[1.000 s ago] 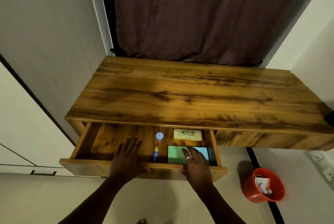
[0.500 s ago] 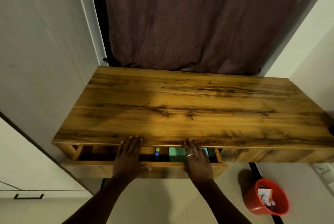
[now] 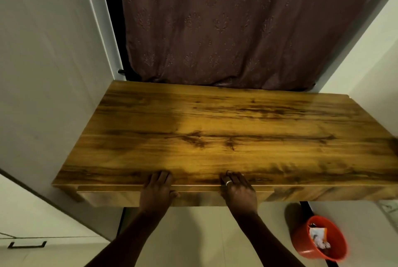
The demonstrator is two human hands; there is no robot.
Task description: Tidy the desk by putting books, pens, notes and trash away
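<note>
So both hands, left hand point(image 3: 158, 191) and right hand point(image 3: 238, 189), are pressing flat, grip wide and holding nothing, against the drawer point(image 3: 120, 196) under the bare counter point(image 3: 215, 133), and fingertips curling over its top edge are probably risking a pinch.

home room | wooden desk point(image 3: 215, 133) | patterned curtain point(image 3: 226, 25) | red bin point(image 3: 301, 245)

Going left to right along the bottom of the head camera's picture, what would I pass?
Cabinet handle → left hand → right hand → red bin.
</note>
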